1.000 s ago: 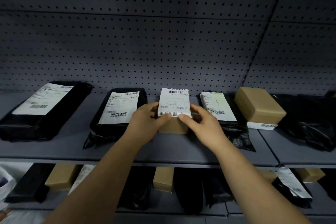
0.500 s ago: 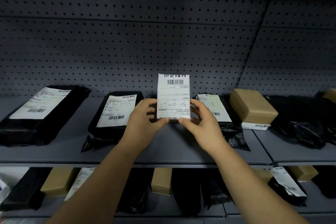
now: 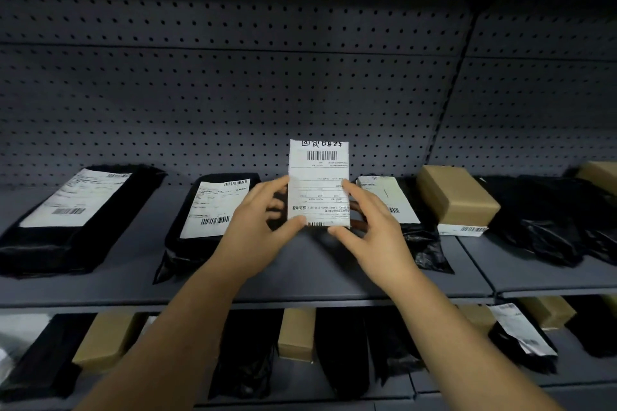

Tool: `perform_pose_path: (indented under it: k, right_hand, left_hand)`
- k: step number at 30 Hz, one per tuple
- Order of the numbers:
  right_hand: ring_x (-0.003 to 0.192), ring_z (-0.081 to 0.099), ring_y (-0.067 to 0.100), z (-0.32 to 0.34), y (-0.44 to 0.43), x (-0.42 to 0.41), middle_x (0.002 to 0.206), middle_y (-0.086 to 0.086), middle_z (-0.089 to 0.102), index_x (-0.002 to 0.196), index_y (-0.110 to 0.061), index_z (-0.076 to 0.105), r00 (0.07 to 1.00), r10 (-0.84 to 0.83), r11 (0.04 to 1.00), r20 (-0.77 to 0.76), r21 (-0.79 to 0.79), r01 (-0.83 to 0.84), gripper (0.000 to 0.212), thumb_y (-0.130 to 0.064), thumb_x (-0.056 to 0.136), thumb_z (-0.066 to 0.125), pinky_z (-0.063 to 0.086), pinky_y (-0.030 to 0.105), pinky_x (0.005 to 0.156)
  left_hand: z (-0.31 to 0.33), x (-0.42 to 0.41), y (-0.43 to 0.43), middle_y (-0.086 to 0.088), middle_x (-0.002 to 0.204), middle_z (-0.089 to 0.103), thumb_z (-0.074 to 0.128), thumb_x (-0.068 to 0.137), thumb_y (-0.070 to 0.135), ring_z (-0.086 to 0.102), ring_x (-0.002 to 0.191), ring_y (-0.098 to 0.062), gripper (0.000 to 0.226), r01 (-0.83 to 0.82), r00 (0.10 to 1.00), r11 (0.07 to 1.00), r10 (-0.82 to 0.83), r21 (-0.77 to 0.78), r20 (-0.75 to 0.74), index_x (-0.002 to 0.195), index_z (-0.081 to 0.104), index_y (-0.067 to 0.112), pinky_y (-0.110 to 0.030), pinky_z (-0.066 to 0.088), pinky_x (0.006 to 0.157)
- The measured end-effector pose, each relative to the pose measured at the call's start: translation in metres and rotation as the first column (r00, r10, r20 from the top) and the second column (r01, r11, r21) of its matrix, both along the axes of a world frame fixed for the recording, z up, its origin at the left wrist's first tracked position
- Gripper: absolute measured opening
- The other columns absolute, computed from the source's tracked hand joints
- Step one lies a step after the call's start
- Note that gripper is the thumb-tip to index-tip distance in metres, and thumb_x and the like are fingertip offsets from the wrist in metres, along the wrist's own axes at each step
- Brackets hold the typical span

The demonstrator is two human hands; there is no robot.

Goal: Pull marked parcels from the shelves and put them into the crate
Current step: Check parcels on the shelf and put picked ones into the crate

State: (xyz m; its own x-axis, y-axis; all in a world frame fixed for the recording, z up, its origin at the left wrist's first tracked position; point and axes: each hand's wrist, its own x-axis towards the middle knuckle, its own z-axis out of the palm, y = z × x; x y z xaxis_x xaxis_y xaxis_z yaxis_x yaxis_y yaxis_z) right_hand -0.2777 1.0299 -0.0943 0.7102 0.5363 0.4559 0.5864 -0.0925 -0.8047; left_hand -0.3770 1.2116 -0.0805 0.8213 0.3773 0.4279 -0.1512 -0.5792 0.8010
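I see both hands up at the upper shelf [image 3: 300, 280], a flat dark-grey metal deck. The labelled parcel [image 3: 319, 183] is off the deck and held upright in front of the pegboard back panel [image 3: 233, 93], with its white shipping label facing me. The label has a barcode and handwritten characters along the top edge.

Left hand [image 3: 257, 227] grips the parcel's left side, thumb on the lower front and fingers behind. Right hand [image 3: 374, 233] grips the right side, index finger on the right edge and thumb at the bottom corner.

Left to right on the same deck:
- a long black poly mailer [image 3: 76, 210], label up
- a second black mailer [image 3: 207, 210] just left of the left hand
- a third labelled mailer [image 3: 390, 200] partly behind the right hand
- a brown cardboard box [image 3: 457, 193], tilted, with a barcode strip on its near face
- crumpled black bags [image 3: 551, 220] far right

A seam splits the deck and back panel into bays on the right.

The lower shelf [image 3: 434, 380] is the same grey and packed with more black mailers, plus small cardboard boxes [image 3: 297, 334] standing between them. The light is dim and the top of the unit is in shadow.
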Motion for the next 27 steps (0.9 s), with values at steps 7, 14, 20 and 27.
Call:
perform_pose_path:
  k: [7,14,20,27]
  right_hand:
    - [0.122,0.055,-0.003,-0.005,-0.004,-0.005,0.136,-0.029,0.047,0.133,-0.055,0.042,0.998,0.031,1.0,-0.06,0.002,-0.031,0.074,-0.008,0.086,0.075,0.048,0.038,0.106]
    - [0.128,0.05,-0.004,-0.001,-0.007,-0.006,0.138,-0.03,0.05,0.137,-0.044,0.046,0.992,0.096,0.995,-0.079,0.014,-0.095,0.067,-0.004,0.089,0.07,0.044,0.026,0.108]
    - [0.112,0.059,0.003,0.007,0.0,0.002,0.12,-0.011,0.06,0.114,-0.042,0.055,0.983,-0.163,0.965,-0.085,0.196,0.177,0.042,-0.013,0.088,0.073,0.047,0.015,0.093]
    - [0.114,0.058,0.004,0.018,0.011,0.002,0.122,-0.008,0.062,0.117,-0.038,0.061,0.982,-0.087,0.97,-0.17,0.211,0.122,0.024,-0.028,0.095,0.062,0.051,0.027,0.096]
  left_hand:
    - [0.004,0.003,0.005,0.012,0.134,0.044,0.072,0.086,0.017,0.048,0.121,-0.002,0.056,-0.001,1.0,0.999,0.001,-0.053,0.003,0.136,0.049,0.027,-0.037,0.048,0.102]
    - [0.029,0.007,0.015,0.014,0.148,0.039,0.067,0.09,0.015,0.042,0.131,0.004,0.08,0.039,0.999,0.949,-0.044,-0.311,-0.011,0.151,0.02,0.039,-0.027,0.042,0.108]
    - [0.03,0.002,0.011,0.005,0.127,0.055,0.074,0.082,0.009,0.053,0.106,0.013,0.051,-0.04,0.997,0.959,0.057,-0.28,0.053,0.123,0.051,0.03,-0.014,0.051,0.089]
    - [0.021,0.001,0.006,0.018,0.119,0.048,0.079,0.077,0.034,0.044,0.106,0.012,0.073,-0.165,0.985,0.986,0.165,-0.003,-0.046,0.139,0.04,0.035,-0.014,0.038,0.093]
